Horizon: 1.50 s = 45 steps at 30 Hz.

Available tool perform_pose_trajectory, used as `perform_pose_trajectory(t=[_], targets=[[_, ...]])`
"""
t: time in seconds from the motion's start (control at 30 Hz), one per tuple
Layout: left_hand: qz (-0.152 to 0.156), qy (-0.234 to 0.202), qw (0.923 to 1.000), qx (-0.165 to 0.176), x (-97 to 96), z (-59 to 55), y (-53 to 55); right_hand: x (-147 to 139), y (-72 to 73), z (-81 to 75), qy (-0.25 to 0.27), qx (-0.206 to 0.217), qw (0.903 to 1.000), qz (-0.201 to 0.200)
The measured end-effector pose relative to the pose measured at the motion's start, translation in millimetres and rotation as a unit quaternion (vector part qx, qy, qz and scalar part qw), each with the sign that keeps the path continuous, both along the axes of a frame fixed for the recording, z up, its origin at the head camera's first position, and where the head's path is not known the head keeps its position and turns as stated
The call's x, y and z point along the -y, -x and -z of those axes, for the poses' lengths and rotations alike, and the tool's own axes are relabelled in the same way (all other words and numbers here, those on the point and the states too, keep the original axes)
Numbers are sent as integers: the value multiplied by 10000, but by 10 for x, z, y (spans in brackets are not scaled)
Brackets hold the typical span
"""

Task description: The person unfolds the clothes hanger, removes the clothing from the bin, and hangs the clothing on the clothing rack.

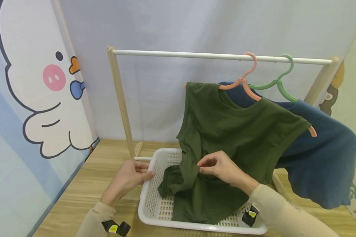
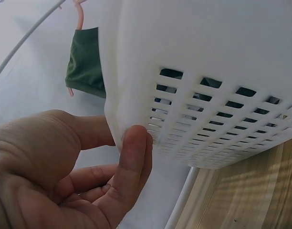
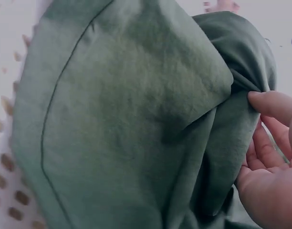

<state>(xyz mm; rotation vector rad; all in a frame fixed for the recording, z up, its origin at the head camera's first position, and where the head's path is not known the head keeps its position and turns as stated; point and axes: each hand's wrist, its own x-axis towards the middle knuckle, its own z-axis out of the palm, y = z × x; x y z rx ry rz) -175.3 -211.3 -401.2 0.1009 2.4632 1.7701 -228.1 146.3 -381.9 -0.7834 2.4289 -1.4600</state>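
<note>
A dark green sleeveless shirt (image 1: 243,131) hangs on a pink hanger (image 1: 250,89), its lower part lying in a white perforated basket (image 1: 201,227). My right hand (image 1: 222,168) pinches a fold of the shirt's front between thumb and fingers. In the right wrist view, the bunched green cloth (image 3: 127,105) fills most of the picture, with the fingertips at its right edge. With thumb and fingers on either side of the rim, my left hand (image 1: 130,179) grips the basket's left side. The left wrist view shows that grip from outside the basket wall (image 2: 193,43).
A blue garment (image 1: 320,158) hangs behind the shirt on a green hanger (image 1: 284,89). Both hangers hook over the white rail (image 1: 172,55) of a wooden-legged rack. The basket stands on a wood-grain table (image 1: 101,164). A cartoon-printed wall (image 1: 26,65) rises at left.
</note>
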Motion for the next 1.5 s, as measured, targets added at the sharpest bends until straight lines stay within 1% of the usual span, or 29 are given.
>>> perform_pose_trajectory(t=[0.07,0.17,0.2,0.3,0.4,0.57,0.67,0.77,0.83,0.9,0.97,1.0,1.1,1.23,1.37,1.5], targets=[[51,-33,10000,8,-1,0,-3,-11,17,-68,105,-28,9999,120],[36,-81,9999,56,-1,13,1,-25,67,-208,314,-101,9991,274],[64,-77,9999,51,-1,16,1,-28,90,-266,379,-152,9986,336],[21,-88,9999,81,8,31,9,-19,164,-469,599,-381,9959,564],[10,-49,9999,87,21,29,9,15,244,-687,847,-562,9911,856],[-6,11,9999,111,32,10,-3,125,352,-1011,1390,-690,9792,1311],[24,1,9999,115,19,3,-9,179,413,-1151,1644,-802,9697,1619],[44,-40,9999,113,4,10,-6,219,474,-1245,1842,-921,9590,1945],[38,-53,9999,126,-4,21,-1,244,519,-1269,1921,-986,9514,2194],[23,-65,9999,129,-11,29,4,265,561,-1259,1973,-1024,9444,2422],[17,-67,9999,126,-23,30,5,279,595,-1218,1916,-1001,9411,2600],[11,-71,9999,121,-31,31,6,283,608,-1191,1879,-953,9413,2638],[13,-75,9999,102,-49,30,11,274,614,-1110,1716,-733,9482,2572],[6,-34,10000,60,-50,29,26,238,569,-1032,1542,-511,9592,2315],[1,-35,10000,7,-27,20,36,213,492,-996,1462,-448,9658,2093],[-14,-37,10000,35,0,17,32,200,408,-964,1429,-371,9704,1910]])
